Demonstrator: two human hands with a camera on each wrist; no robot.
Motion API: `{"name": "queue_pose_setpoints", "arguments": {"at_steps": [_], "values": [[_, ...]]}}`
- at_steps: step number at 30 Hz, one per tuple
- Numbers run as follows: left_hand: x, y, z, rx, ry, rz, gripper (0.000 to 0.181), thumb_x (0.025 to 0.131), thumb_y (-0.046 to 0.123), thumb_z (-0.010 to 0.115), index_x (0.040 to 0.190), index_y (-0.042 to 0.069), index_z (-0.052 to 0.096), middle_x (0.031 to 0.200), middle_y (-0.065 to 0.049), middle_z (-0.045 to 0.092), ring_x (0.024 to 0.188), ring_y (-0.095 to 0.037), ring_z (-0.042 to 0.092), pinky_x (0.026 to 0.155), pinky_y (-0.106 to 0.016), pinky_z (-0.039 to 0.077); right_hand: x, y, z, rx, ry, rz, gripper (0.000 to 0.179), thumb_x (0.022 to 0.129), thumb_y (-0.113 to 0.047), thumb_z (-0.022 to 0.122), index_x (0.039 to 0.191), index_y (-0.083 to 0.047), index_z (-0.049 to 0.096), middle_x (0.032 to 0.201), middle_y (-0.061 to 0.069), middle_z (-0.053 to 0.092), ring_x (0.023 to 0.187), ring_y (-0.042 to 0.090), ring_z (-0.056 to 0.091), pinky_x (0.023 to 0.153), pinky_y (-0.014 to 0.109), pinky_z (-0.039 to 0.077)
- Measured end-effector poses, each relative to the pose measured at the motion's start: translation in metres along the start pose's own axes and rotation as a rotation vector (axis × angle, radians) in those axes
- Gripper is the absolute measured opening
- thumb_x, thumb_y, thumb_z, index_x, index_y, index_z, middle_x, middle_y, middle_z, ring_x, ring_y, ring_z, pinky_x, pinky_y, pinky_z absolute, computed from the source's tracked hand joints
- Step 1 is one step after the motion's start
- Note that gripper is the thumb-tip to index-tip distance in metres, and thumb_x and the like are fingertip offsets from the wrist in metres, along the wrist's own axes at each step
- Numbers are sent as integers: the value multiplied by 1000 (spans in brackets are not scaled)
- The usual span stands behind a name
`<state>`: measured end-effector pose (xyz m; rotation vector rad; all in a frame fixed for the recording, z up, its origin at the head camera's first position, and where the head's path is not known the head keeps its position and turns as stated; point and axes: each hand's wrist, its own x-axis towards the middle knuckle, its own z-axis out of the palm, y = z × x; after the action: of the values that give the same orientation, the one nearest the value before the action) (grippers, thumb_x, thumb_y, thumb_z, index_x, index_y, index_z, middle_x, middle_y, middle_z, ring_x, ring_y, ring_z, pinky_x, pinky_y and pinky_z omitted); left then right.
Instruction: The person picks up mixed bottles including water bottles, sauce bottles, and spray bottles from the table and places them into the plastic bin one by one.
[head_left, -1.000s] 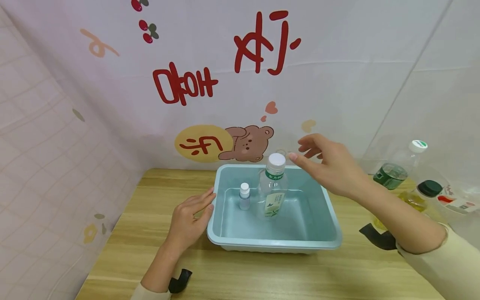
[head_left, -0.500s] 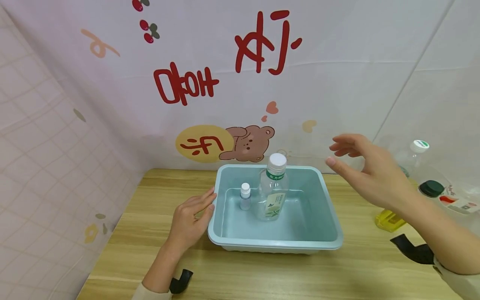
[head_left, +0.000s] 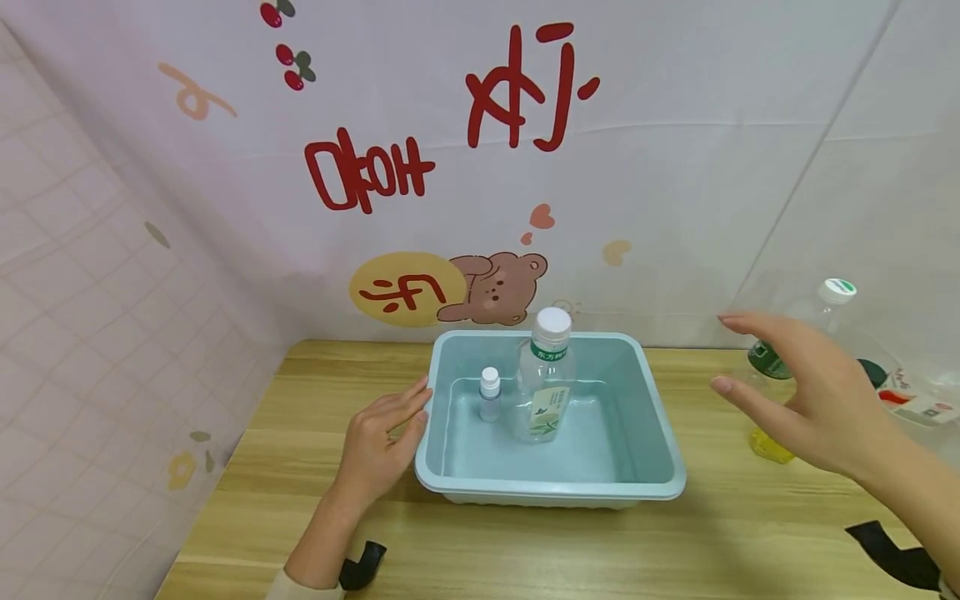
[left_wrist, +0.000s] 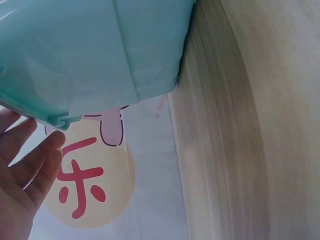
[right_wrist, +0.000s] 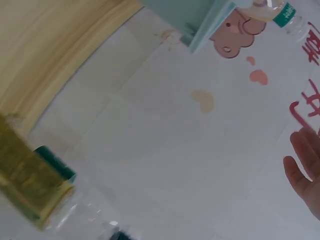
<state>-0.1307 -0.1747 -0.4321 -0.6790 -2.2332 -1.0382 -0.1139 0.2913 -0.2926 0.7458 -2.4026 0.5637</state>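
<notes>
A light-blue plastic basin point(head_left: 551, 487) stands on the wooden table. Inside it, a clear drink bottle point(head_left: 551, 383) with a white cap stands upright beside a small white-capped bottle point(head_left: 490, 398). My left hand point(head_left: 382, 440) rests its extended fingers against the basin's left rim. Out to the right, my right hand point(head_left: 821, 400) is held in the air, thumb and fingers spread, holding nothing. It partly covers a green-labelled clear bottle point(head_left: 765, 360) and a bottle of yellow liquid point(head_left: 771, 447), whose yellow body point(right_wrist: 30, 175) shows in the right wrist view.
At the far right stands a large clear bottle with a red and white label point(head_left: 911, 400). A white printed cloth point(head_left: 660, 200) hangs behind the wooden table point(head_left: 525, 550); another covers the left side.
My right hand has moved right, away from above the drink bottle in the basin to the bottles on the right. My left hand and the basin stay in place.
</notes>
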Motion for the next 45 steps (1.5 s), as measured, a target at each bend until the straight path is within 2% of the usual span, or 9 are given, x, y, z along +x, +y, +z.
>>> {"name": "queue_pose_setpoints", "arguments": {"at_steps": [4,7,11,20,27,30,34,41,45], "values": [[0,1,0,0,-2,-7,33,89,-2,73,121,-2,77,133,-10,70,108,-30,74,86,-47,63,-18,17,-4,-61,-42,43,76,86,-35,86,147,-2,57,154,12,54,142,24,49,119,20,28],[1,1,-1,-5,-4,-9,33,89,-2,73,122,-2,76,133,-11,70,108,-31,74,85,-51,63,-30,32,-8,-89,-60,61,79,89,-42,83,147,2,54,158,22,47,136,54,46,126,52,26],[1,1,-1,-3,1,-7,33,88,-2,74,121,-2,77,132,-11,70,108,-30,75,84,-50,63,-45,50,-12,-100,-67,94,95,86,-52,83,152,6,46,163,29,36,143,59,36,121,71,19],[0,-1,1,-1,6,7,34,89,-1,74,122,-1,76,132,-10,70,108,-29,75,92,-35,60,-73,81,-18,-157,-34,218,125,77,-71,81,155,14,33,164,37,23,145,65,24,117,77,14],[-1,-1,2,-5,10,1,34,88,-2,74,122,-2,76,132,-10,70,108,-30,74,94,-29,58,-88,104,-14,-87,73,294,131,73,-84,71,156,11,35,163,36,28,147,63,23,119,75,15],[-1,-1,3,-9,12,1,34,88,-2,74,121,-2,76,131,-11,70,108,-30,75,92,-35,60,-95,109,-10,-50,88,385,112,84,-60,81,160,5,31,163,35,28,145,63,26,128,40,20],[-1,-1,3,-16,3,5,33,89,-2,73,122,-2,76,131,-13,70,109,-31,74,87,-47,62,-103,113,-5,-15,95,569,97,86,-12,87,164,-6,30,164,33,28,142,58,37,97,3,22],[-1,-1,2,-18,5,11,33,89,-3,73,122,-3,76,132,-12,70,109,-31,74,85,-50,62,-113,127,0,138,163,659,83,92,-1,77,163,-19,37,158,-10,42,108,-17,40,87,-2,34],[-1,-1,2,-18,9,13,33,89,-3,73,122,-3,76,132,-12,70,109,-31,74,85,-50,62,-117,130,3,162,156,721,76,98,-7,72,164,-18,34,164,-2,37,127,-3,46,97,0,32]]}}
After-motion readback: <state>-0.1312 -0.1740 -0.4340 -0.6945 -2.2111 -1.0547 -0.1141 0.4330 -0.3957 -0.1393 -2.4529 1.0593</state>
